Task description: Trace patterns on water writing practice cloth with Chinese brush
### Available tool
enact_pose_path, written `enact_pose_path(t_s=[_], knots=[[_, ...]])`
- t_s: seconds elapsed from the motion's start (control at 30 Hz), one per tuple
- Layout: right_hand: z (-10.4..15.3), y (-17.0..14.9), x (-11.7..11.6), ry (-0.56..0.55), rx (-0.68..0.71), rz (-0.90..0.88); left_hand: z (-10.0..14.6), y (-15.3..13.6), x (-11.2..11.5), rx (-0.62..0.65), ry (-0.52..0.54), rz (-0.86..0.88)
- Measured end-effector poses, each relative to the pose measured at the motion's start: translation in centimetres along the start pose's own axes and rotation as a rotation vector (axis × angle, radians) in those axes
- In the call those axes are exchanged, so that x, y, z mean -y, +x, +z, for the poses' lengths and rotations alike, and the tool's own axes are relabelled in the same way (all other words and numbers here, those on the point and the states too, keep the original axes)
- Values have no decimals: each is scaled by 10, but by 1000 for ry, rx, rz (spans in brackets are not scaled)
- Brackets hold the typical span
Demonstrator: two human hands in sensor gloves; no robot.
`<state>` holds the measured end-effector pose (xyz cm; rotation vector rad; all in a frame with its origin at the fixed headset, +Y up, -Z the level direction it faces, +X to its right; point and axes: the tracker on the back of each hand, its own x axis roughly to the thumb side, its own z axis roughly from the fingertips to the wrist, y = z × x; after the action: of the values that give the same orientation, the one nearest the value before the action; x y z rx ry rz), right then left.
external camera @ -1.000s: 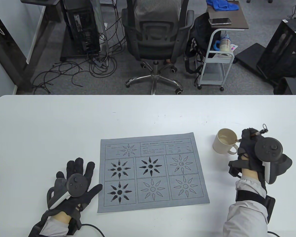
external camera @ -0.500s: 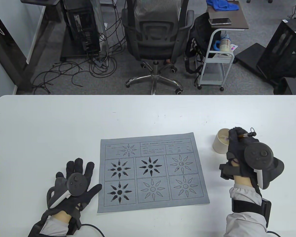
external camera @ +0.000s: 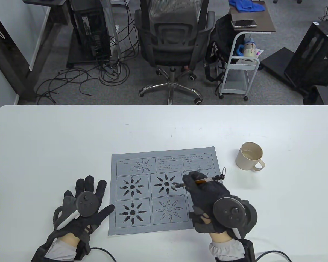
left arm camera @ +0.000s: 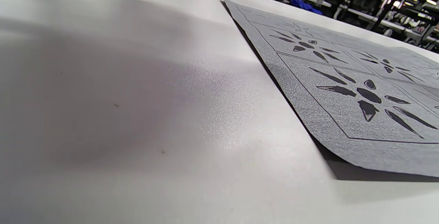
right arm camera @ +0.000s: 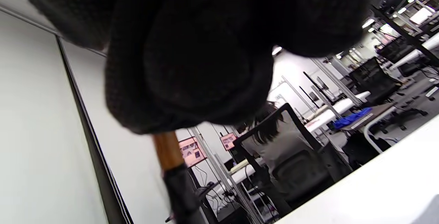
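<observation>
Grey rectangular water-writing cloth (external camera: 169, 192) on white tabletop (external camera: 164, 128): three sunbursts filled black; printed text illegible. Right hand (external camera: 205, 195) grips brown-handled brush (external camera: 201, 181); left hand (external camera: 84, 204) flat, fingers straight.

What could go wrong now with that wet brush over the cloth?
The brush, held by the right hand, hovers near already darkened flowers, so a drip might blot them. The left hand lies flat on the table beside the cloth, seemingly not pinning it, so a stroke might drag it askew.
</observation>
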<state>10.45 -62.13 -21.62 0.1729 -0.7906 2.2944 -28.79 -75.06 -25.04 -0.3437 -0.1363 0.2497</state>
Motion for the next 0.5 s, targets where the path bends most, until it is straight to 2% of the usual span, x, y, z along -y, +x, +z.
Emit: enact_pose_path(t_s=[0.27,0.5], knots=[[31,18,-39,-52,46,40,0,2,1,14,-5,0],[47,10,-60,0,57,71,-1,2,2,6,-9,-5]])
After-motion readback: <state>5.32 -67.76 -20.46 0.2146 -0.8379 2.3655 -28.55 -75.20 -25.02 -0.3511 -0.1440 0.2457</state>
